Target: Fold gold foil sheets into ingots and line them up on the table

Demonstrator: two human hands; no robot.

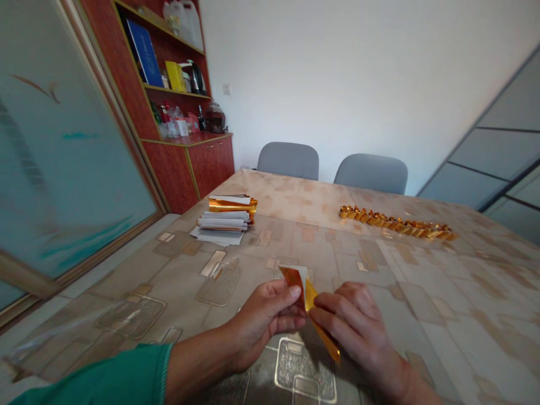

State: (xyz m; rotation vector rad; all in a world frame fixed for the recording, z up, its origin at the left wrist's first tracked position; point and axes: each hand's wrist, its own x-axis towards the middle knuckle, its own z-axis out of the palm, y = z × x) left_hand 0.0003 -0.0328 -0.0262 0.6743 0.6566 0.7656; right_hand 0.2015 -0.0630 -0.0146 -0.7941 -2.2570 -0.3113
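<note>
A sheet of gold foil paper (324, 332), partly folded and pale on its inner side, is held above the near part of the table. My left hand (270, 309) pinches its left part between thumb and fingers. On the right side, my right hand (354, 320) grips the other part, its fingers curled against the foil. Farther off to the left lies a stack of foil paper sheets (223, 222), some showing gold and some white edges. A long row of folded gold foil pieces (396, 222) stands at the far right of the table.
A patterned cloth covers the table (169, 287). Two grey chairs, one left (288, 160) and one right (371, 171), stand at its far edge. Behind on the left is a red-brown cabinet (189, 169) with bottles and a kettle. A frosted sliding door (76, 169) borders the left side.
</note>
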